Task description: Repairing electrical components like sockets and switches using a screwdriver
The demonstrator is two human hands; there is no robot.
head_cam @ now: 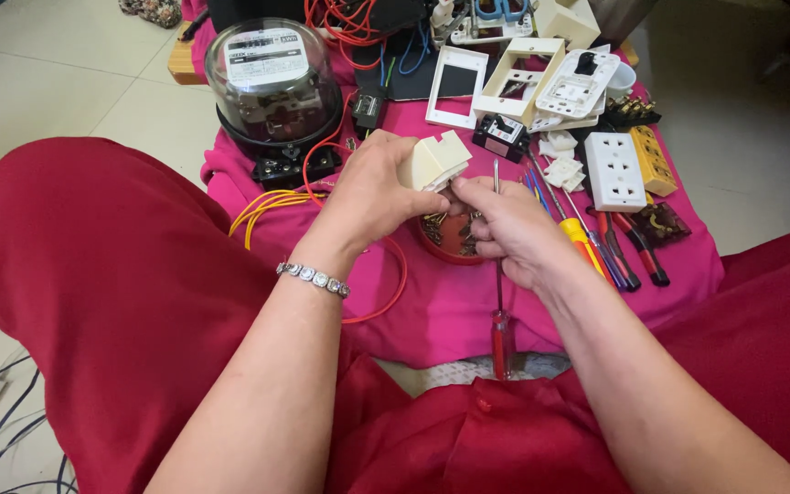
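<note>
The left hand (372, 187) is closed around a small cream plastic switch module (438, 161), fingers wrapped over its near side, holding it up just above a round red dish of screws (450, 240). The right hand (505, 229) meets it from the other side, fingertips pinched together at the module's lower edge, and a slim screwdriver with a red handle (500, 343) runs through that hand, its shaft pointing up past the fingers and its handle hanging down toward the person's lap. I cannot tell whether the right fingertips grip a screw or only the module. A silver link bracelet (313, 276) sits on the left wrist. Everything lies on a pink cloth (432, 311) spread over a low table. Beyond the red dish, at the far left, stands an electricity meter under a clear dome (272, 87), with yellow wires (262, 209) and a red wire (395, 284) curling out near it. To the right of the dish lie several screwdrivers and pliers (610, 252), then a white multi-socket outlet (614, 169). Farther back from the dish are white and cream switch face plates (514, 82) and a small black breaker (502, 135). The person's red trousers (93, 274) frame both sides.
</note>
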